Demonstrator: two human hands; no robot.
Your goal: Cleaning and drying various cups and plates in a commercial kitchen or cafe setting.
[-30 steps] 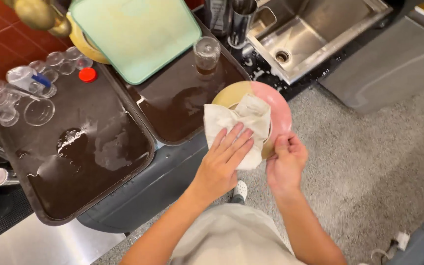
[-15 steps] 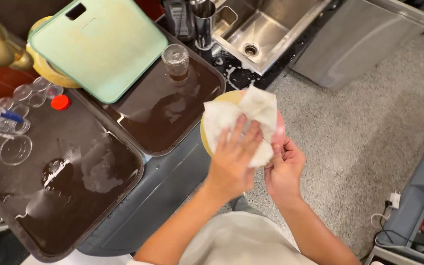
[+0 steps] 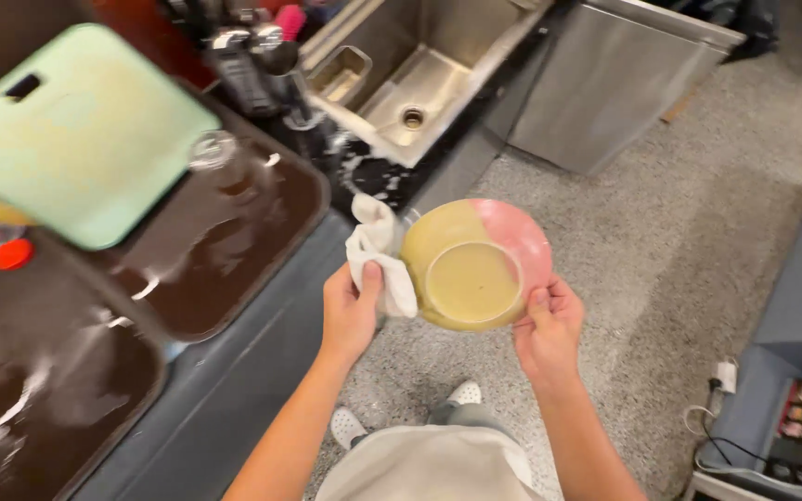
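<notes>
Nearest, both hands raised over the speckled floor (image 3: pixel 698 278), with the plate (image 3: pixel 475 264) between them serving as landmark. Right hand (image 3: pixel 547 334) below the plate's lower right edge, closed on the rim with thumb on the face and fingers behind, tilting the yellow-and-pink face up toward the head, seemingly so the surface can be looked over. Left hand (image 3: pixel 350 311) just left of the plate, fist closed around a bunched white cloth (image 3: pixel 378 255), the cloth touching or very near the plate's left rim and pulled clear of the face, leaving it uncovered. Farther left of the plate, the grey desk (image 3: pixel 234 390) carrying two brown trays, the nearer tray (image 3: pixel 11 408) wet and blurred, the farther tray (image 3: pixel 225 250) also streaked with water, an upturned glass (image 3: pixel 215 153) standing on it, likely to drain. Beyond that, up and left of the plate, a pale green board (image 3: pixel 76 139) lying partly over the tray. Farthest, above the plate, a steel sink (image 3: pixel 420 83), with dark metal cups (image 3: pixel 262 60) to its left.
</notes>
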